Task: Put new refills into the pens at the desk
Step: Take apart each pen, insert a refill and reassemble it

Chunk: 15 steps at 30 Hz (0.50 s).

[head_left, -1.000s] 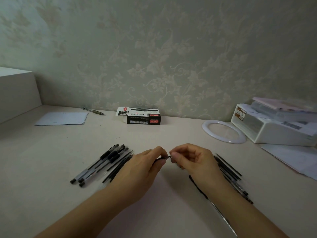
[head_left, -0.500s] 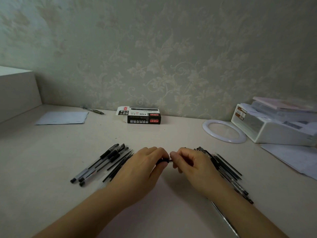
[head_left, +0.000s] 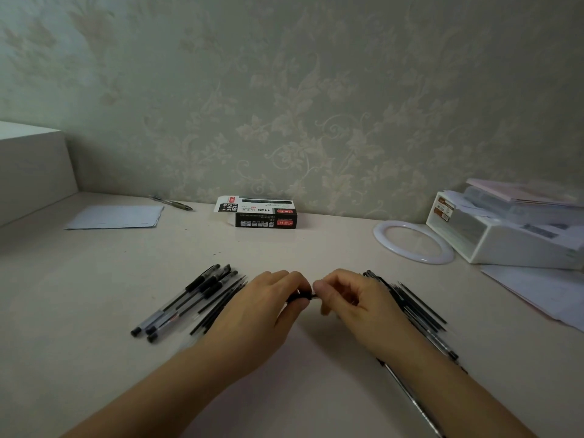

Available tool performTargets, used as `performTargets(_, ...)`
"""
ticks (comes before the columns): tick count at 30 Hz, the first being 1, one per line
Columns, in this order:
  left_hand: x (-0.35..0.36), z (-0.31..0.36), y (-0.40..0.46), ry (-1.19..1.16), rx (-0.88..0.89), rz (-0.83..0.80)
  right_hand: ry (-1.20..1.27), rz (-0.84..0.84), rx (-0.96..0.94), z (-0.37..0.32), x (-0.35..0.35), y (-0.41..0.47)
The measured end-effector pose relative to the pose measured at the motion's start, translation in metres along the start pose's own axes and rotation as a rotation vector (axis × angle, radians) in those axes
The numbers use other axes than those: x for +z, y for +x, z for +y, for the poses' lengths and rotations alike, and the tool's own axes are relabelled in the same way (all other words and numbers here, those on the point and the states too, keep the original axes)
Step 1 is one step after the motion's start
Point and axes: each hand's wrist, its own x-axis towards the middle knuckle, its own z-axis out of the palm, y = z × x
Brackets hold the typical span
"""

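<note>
At the middle of the desk my left hand (head_left: 268,306) grips a black pen piece (head_left: 302,295) whose short end shows between my two hands. My right hand (head_left: 350,298) pinches the tip of that same piece with thumb and forefinger. Left of my hands lies a group of black pens (head_left: 186,298) with several loose refills (head_left: 221,303) beside them. To the right of my right hand lies another pile of thin black refills and pen parts (head_left: 417,306). A long clear pen barrel (head_left: 410,396) lies under my right forearm.
A black-and-white refill box (head_left: 265,213) stands by the wall. A white ring (head_left: 410,241), a white organiser (head_left: 505,235) and papers (head_left: 543,295) are at the right. A sheet of paper (head_left: 117,216) and a lone pen (head_left: 172,202) lie at the back left.
My hands have come closer together around the black piece and shifted slightly lower. The thin curved part seen between them a second ago is now hidden inside my grip.
</note>
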Motion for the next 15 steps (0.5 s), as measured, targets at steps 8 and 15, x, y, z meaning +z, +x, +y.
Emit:
performTargets(8, 0.0000, 0.0009, 0.0004, -0.004, 0.003, -0.003, -0.030, -0.006, -0.007, 0.0002, 0.0017, -0.0006)
performTargets(15, -0.0014, 0.0012, 0.0014, -0.039, -0.001, 0.020, 0.003, -0.067, -0.024, 0.0002, -0.0008, -0.0008)
